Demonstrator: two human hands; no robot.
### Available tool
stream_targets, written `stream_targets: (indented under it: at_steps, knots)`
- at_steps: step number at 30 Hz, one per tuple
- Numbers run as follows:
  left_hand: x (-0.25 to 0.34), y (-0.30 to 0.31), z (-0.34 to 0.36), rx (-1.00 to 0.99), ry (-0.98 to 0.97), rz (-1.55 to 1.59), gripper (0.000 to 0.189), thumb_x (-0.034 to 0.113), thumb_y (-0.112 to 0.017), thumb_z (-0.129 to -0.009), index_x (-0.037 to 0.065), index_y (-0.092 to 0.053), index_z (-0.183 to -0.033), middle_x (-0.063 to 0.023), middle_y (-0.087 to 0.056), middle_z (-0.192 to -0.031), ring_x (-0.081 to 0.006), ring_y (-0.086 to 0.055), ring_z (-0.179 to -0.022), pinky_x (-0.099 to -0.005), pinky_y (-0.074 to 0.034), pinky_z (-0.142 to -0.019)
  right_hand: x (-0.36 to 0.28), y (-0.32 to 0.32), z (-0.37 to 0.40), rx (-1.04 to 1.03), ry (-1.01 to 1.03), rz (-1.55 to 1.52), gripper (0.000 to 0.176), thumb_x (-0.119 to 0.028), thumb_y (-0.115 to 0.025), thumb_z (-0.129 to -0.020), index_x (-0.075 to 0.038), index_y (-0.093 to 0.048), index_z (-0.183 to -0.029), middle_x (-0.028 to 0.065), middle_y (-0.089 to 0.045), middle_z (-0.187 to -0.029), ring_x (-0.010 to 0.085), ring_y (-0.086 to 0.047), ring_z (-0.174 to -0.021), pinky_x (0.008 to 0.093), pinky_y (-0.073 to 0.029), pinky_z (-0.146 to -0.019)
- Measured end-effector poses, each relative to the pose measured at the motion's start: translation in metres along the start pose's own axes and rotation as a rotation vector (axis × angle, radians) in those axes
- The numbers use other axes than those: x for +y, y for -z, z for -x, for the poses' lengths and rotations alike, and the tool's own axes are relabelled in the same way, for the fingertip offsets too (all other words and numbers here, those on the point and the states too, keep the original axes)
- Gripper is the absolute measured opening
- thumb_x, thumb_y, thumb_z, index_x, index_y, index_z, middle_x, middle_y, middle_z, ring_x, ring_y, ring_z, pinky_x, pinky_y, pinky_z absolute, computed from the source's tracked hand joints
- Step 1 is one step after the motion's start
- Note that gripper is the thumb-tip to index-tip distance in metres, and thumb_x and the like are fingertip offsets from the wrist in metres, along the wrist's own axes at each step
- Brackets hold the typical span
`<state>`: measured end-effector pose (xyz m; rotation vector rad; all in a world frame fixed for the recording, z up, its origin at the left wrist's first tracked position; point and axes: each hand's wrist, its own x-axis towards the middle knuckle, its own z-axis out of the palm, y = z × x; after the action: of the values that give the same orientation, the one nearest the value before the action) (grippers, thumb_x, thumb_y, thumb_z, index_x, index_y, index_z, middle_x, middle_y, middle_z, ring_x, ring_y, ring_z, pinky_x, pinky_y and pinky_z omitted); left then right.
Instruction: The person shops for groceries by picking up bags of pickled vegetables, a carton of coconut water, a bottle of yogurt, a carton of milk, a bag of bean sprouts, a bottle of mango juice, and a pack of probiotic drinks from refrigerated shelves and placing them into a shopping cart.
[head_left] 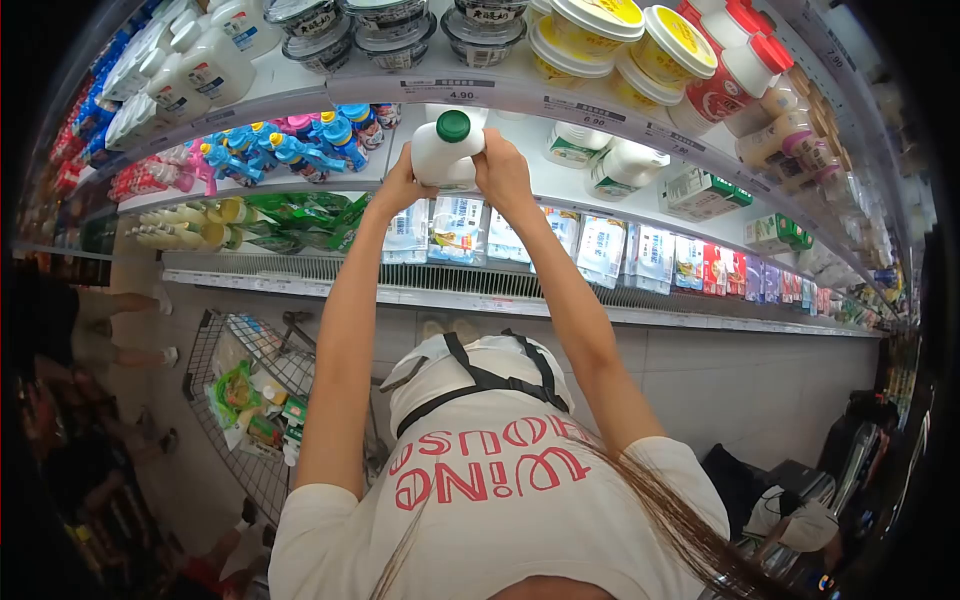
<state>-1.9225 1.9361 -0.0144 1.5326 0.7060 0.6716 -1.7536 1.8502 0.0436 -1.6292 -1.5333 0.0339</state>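
Both my hands grip a white plastic bottle with a green cap [446, 150], held out in front of a chilled supermarket shelf. My left hand [403, 185] clasps its left side and my right hand [503, 172] clasps its right side. The bottle points cap-first toward the camera, just below the shelf edge with price tags [462, 93]. More white bottles with green labels [612, 170] lie on the shelf to the right of my hands. Milk pouches [458, 228] hang in a row just beneath the bottle.
A wire shopping cart [250, 395] with packaged goods stands at my lower left. Yellow-lidded tubs [640, 40] and dark-lidded cups [395, 25] fill the top shelf. Blue and pink drink bottles [290, 145] sit left. Another person's legs [120, 330] are at far left; someone crouches at lower right [795, 520].
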Motion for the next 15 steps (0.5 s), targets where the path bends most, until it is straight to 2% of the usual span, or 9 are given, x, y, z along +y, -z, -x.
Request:
stream_targets:
  at_steps: [3, 5, 7, 10, 12, 15]
  knots:
    - [-0.035, 0.010, -0.037, 0.008, -0.049, -0.054, 0.079, -0.014, -0.071, -0.060, 0.010, -0.038, -0.129, -0.0078, -0.057, -0.114, -0.0216, -0.056, -0.108, -0.0352, -0.047, -0.090, 0.013, -0.014, -0.014, 0.031, 0.000, -0.001, 0.011, -0.007, -0.055, -0.085, -0.001, -0.051, -0.093, 0.0217, -0.062, -0.081, 0.0423, -0.059, -0.078, 0.0486, -0.045, -0.067]
    - [-0.057, 0.009, -0.047, 0.042, -0.074, -0.067, 0.081, -0.012, -0.071, -0.062, 0.010, -0.039, -0.133, -0.0098, -0.058, -0.116, -0.0215, -0.056, -0.107, -0.0338, -0.047, -0.089, 0.025, -0.024, -0.016, 0.050, 0.013, 0.013, 0.011, -0.007, -0.055, -0.085, 0.000, -0.050, -0.093, 0.0227, -0.062, -0.081, 0.0430, -0.059, -0.078, 0.0491, -0.046, -0.067]
    - [-0.063, 0.006, -0.053, 0.081, -0.057, -0.091, 0.082, -0.009, -0.071, -0.064, 0.011, -0.037, -0.136, -0.0112, -0.058, -0.119, -0.0222, -0.056, -0.108, -0.0330, -0.046, -0.089, 0.036, -0.032, -0.017, 0.028, -0.041, 0.031, 0.012, -0.008, -0.055, -0.086, 0.000, -0.050, -0.093, 0.0236, -0.062, -0.081, 0.0436, -0.059, -0.077, 0.0496, -0.046, -0.067]
    - [-0.061, 0.000, -0.050, 0.153, 0.022, -0.074, 0.072, -0.007, -0.067, -0.069, 0.006, -0.039, -0.133, -0.0083, -0.058, -0.113, -0.0186, -0.055, -0.104, -0.0306, -0.045, -0.087, 0.042, -0.044, -0.019, 0.040, -0.081, 0.025, 0.013, -0.009, -0.056, -0.086, 0.001, -0.049, -0.092, 0.0247, -0.062, -0.080, 0.0441, -0.060, -0.077, 0.0497, -0.046, -0.066]
    - [-0.067, -0.006, -0.054, 0.176, -0.019, -0.111, 0.071, -0.004, -0.068, -0.070, 0.005, -0.038, -0.134, -0.0092, -0.058, -0.113, -0.0190, -0.056, -0.103, -0.0312, -0.045, -0.087, 0.044, -0.041, -0.021, 0.030, -0.083, 0.089, 0.015, -0.009, -0.056, -0.086, 0.002, -0.048, -0.092, 0.0254, -0.062, -0.080, 0.0442, -0.061, -0.076, 0.0497, -0.047, -0.066]
    - [-0.073, -0.007, -0.054, 0.226, -0.064, -0.213, 0.072, -0.001, -0.071, -0.070, 0.003, -0.038, -0.133, -0.0118, -0.057, -0.115, -0.0198, -0.057, -0.100, -0.0320, -0.045, -0.087, 0.049, -0.050, -0.025, 0.083, -0.042, 0.084, 0.014, -0.005, -0.058, -0.081, 0.004, -0.048, -0.086, 0.0248, -0.060, -0.074, 0.0436, -0.059, -0.071, 0.0504, -0.047, -0.064]
